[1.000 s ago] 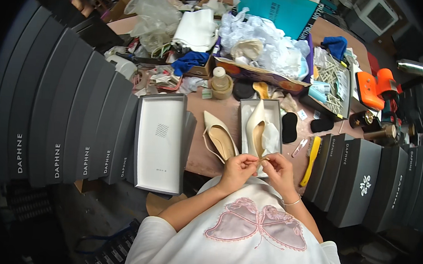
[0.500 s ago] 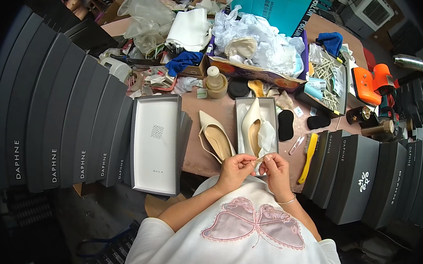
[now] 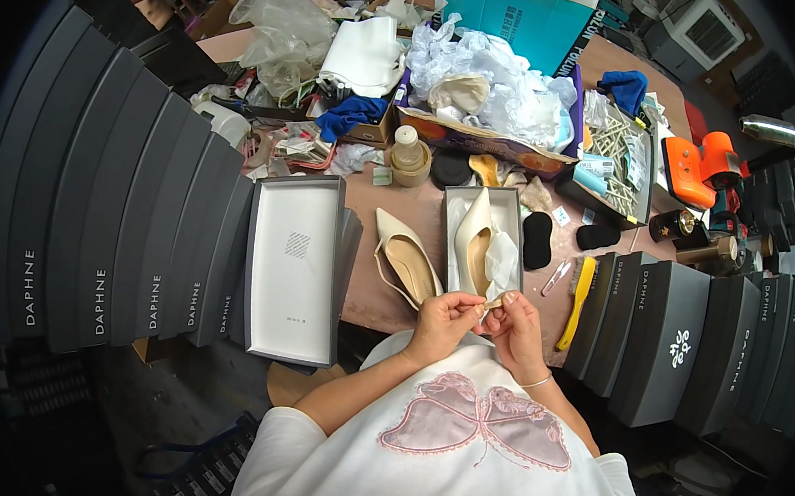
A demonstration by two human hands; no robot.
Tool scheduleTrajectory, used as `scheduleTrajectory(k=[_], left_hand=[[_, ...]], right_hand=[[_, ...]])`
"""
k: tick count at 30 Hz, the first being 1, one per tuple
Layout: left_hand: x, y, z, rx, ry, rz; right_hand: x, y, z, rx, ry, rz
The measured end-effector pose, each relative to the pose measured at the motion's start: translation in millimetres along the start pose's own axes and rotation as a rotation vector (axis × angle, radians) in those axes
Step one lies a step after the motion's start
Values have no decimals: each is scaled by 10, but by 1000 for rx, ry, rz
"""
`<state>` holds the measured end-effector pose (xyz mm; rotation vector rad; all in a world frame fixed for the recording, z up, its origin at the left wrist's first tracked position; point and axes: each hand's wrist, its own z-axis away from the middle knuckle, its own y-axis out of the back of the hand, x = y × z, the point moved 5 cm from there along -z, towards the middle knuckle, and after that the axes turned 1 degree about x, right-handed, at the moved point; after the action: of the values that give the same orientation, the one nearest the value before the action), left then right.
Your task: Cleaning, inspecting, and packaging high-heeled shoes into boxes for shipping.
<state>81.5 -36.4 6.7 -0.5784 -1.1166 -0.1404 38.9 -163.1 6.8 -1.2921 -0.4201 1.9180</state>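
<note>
My left hand (image 3: 444, 328) and my right hand (image 3: 518, 332) meet close to my body, each with its fingers pinched. Between them runs a thin beige strap (image 3: 493, 304); whether it is joined to a shoe cannot be made out. Just beyond my hands, a cream pointed slingback shoe (image 3: 473, 227) lies in a grey shoebox (image 3: 518, 221) beside white tissue paper (image 3: 503, 257). Its matching cream shoe (image 3: 404, 253) rests on the table left of that box, near my left hand.
An open grey box part with white inside (image 3: 295, 268) stands at left. Stacked dark shoeboxes (image 3: 123, 220) line the left, more (image 3: 659, 331) the right. A yellow-handled brush (image 3: 580, 300) and thread snips (image 3: 557, 278) lie right. Behind sits a carton (image 3: 488, 144) full of crumpled paper.
My right hand's fingers have shifted and tilted slightly, and more of the beige strap shows between my hands. The shoes and boxes stay in place; the view has moved a little.
</note>
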Motion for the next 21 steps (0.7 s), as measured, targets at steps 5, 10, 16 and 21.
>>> scheduleTrajectory(k=[5, 10, 16, 21], left_hand=[[67, 27, 38, 63, -89, -218], [143, 64, 37, 51, -249, -456], [88, 93, 20, -28, -128, -82], [-30, 162, -51, -144, -10, 68]], right_hand=[[-139, -67, 83, 0, 198, 625], [-379, -396, 125, -129, 458, 1156], [-331, -207, 9, -235, 49, 709], [-383, -192, -62, -150, 230, 939]])
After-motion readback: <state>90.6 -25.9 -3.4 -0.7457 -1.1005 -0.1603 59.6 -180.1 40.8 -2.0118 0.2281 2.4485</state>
